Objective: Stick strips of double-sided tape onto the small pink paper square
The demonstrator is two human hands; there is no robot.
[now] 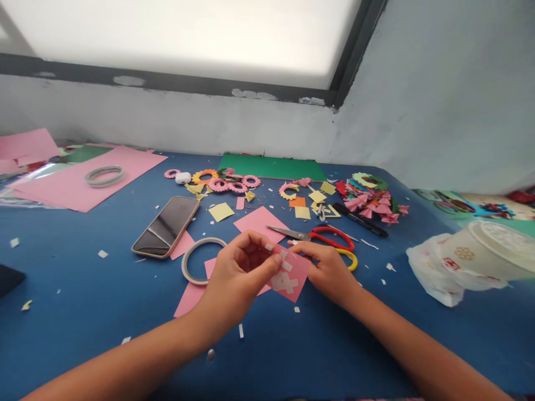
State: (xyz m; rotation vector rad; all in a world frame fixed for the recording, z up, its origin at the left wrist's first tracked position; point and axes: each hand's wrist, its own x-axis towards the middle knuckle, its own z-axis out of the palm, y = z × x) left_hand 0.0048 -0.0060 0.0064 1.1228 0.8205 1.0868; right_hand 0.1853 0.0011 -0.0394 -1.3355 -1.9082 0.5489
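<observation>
Between my hands is a small pink paper square (297, 281), tilted, with several whitish tape strips stuck on its face. My left hand (244, 264) pinches its left edge between thumb and fingers, and a small white bit shows by the index fingertip. At the upper right edge, the closed fingers of my right hand (328, 270) grip the same square; its fingertips are partly hidden. Just beyond this hand lie red-handled scissors (334, 236) and a yellow handle loop (349, 260). A tape roll (189, 267) lies left of my left hand, on pink paper (188, 301).
A phone (167, 227) lies at left. Behind are pink paper rings (219, 185), yellow paper squares (221, 211), a green sheet (273, 167), a paper-flower pile (371, 200) and a black marker (361, 220). A bagged cup (472, 256) is at right, another tape roll (104, 176) at far left.
</observation>
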